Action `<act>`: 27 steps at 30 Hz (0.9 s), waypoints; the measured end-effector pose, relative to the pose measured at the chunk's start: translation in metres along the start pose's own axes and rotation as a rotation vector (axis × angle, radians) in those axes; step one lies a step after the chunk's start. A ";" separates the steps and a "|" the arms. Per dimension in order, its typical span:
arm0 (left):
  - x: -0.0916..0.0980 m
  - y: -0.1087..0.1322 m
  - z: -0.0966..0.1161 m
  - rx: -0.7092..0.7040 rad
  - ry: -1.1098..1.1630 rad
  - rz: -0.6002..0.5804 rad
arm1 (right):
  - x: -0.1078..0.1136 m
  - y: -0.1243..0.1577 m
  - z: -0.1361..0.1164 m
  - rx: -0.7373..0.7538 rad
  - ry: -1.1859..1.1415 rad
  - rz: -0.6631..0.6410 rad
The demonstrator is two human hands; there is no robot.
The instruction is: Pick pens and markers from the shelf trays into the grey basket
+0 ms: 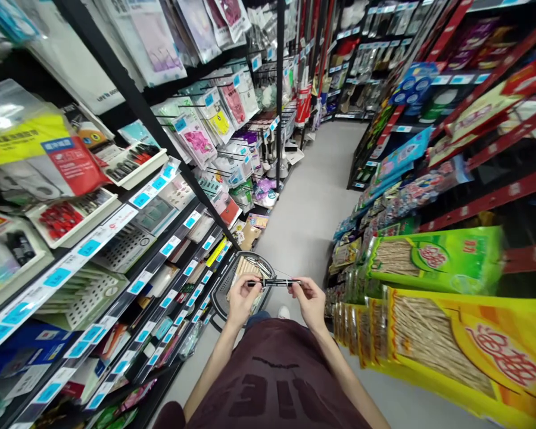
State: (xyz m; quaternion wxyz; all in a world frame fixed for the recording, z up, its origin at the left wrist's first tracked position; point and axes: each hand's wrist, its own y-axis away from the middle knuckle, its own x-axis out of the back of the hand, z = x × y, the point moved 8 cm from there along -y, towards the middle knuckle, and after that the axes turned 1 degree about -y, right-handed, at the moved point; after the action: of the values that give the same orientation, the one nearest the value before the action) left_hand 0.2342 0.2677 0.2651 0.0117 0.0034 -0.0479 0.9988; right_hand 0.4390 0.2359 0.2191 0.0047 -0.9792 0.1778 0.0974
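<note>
1. A shopper in a dark shirt (290,381) stands in a store aisle, both hands raised in front of the body, a slim black rod (274,282) stretched level between them; its exact kind is too small to tell.
2. The left hand (241,300) pinches one end of the rod between thumb and fingers.
3. The right hand (309,301) pinches the opposite end the same way – neither grip is loose, and the rod bridges the gap between the two.
4. Below the grip and toward the left hand sits a gray basket (226,291), pale slender sticks (249,263) lying inside it. The left hand covers part of its near side.
5. Under the rod, between the forearms, a white shoe (284,311) shows against the gray floor (312,161).
6. Left of the grip, a shelf carries white trays (147,168) of pens (60,221), with blue price tags (56,276) along its edge and perforated bins (111,292) beneath.
7. Right of the grip hang a green bag (477,253) and, lower, a yellow bag (513,351) – both with windows showing thin brown strips.
8. Beyond the hands, the aisle runs on between racks, hanging packets (201,140) lining its left side.
</note>
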 end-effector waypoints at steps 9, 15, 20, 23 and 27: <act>-0.012 0.014 -0.001 -0.035 -0.107 -0.150 | 0.003 0.003 0.005 -0.002 0.012 -0.012; -0.010 0.018 0.000 -0.047 -0.089 -0.121 | -0.004 0.008 0.008 -0.014 -0.001 -0.058; -0.005 0.019 -0.001 -0.053 -0.090 -0.101 | -0.005 0.010 0.016 -0.039 0.079 -0.093; -0.003 0.020 0.000 -0.096 -0.176 -0.092 | -0.006 0.010 0.016 -0.046 0.095 -0.095; -0.004 0.019 0.001 -0.113 -0.263 -0.083 | -0.006 0.007 0.010 -0.040 0.127 -0.072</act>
State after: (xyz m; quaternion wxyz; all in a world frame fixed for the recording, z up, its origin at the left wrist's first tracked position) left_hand 0.2375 0.2482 0.2643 0.0470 0.1355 -0.1050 0.9841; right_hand 0.4293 0.2314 0.2108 -0.0227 -0.9891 0.1405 0.0383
